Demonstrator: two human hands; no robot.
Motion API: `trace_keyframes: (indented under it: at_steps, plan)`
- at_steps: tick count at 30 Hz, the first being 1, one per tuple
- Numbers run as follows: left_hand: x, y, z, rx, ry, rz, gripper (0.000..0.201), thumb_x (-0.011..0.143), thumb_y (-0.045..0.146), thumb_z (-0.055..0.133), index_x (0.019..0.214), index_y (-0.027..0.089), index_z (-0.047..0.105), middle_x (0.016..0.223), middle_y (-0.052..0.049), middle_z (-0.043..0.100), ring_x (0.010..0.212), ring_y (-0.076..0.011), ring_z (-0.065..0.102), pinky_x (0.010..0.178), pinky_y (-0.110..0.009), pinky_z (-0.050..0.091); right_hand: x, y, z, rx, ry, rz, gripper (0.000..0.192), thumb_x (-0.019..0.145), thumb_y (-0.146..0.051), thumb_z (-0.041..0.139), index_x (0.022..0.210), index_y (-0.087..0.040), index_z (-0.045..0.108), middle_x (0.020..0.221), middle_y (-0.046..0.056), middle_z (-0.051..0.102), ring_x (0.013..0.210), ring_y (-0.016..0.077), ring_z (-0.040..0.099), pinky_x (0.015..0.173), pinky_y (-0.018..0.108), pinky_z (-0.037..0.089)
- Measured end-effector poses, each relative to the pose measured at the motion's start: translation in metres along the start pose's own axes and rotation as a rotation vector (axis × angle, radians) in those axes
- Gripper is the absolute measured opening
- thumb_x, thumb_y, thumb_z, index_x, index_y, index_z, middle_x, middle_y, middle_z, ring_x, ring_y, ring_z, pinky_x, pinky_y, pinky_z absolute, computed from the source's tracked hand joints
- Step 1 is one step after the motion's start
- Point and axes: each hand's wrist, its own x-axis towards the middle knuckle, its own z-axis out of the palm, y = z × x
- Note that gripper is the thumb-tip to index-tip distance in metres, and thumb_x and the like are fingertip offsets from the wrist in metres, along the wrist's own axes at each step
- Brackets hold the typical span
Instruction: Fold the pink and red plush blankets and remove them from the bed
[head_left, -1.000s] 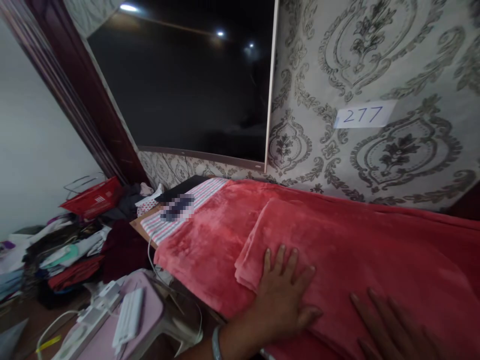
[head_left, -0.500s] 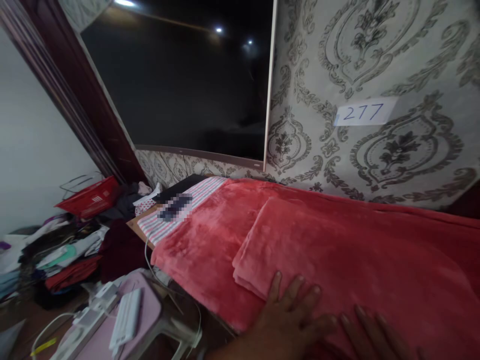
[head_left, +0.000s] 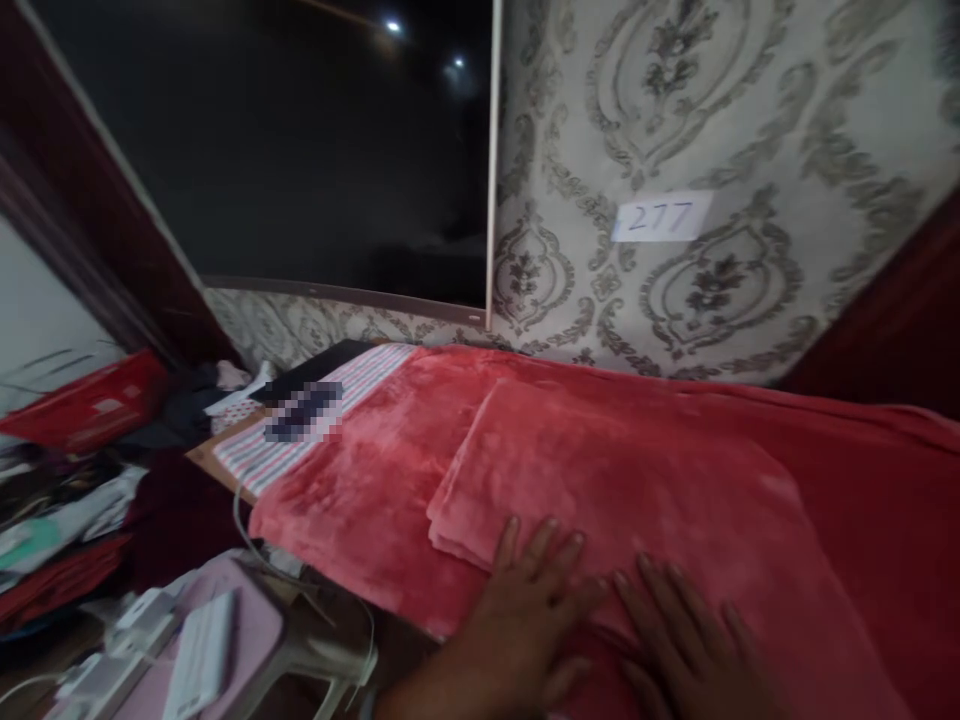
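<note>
A folded red fleece blanket lies on top of a larger red fleece cover spread over a table. My left hand rests flat on the near left corner of the folded blanket, fingers spread. Just to its right, my right hand also lies flat on the blanket with fingers apart. The two hands sit side by side, almost touching, and neither grips anything.
A striped cloth with a dark blurred item lies at the table's far left. A large dark screen hangs on the patterned wall beside a paper label. Left of the table are a pink stool, white cables and piled clothes.
My right hand has slid left and up beside my left hand on the blanket. The view has swung to the right, shifting everything leftward.
</note>
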Motion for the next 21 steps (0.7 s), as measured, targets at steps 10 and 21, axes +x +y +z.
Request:
trace_keyframes:
  at_steps: [10,21]
  plan:
    - [0.022,-0.008,-0.044,-0.029,-0.024,0.062,0.048,0.093,0.022,0.058,0.140,0.029,0.056,0.149,-0.008,0.057,0.142,-0.0282,0.047,0.121,-0.062,0.026,0.059,0.008,-0.075,0.263,-0.142,0.172,0.046,0.100,-0.027,0.042,0.144,-0.027,0.057,0.145,0.009,0.060,0.137,0.0274,0.051,0.115,0.052,0.038]
    - [0.129,-0.042,-0.057,0.260,-0.134,-0.184,0.070,0.096,0.048,0.054,0.157,0.018,0.036,0.165,-0.021,0.026,0.153,-0.0403,0.019,0.120,-0.066,0.018,0.149,0.033,-0.048,0.146,-0.434,0.372,0.070,0.100,-0.051,0.045,0.159,-0.016,0.031,0.168,0.013,0.021,0.155,0.0342,0.015,0.122,0.059,0.016]
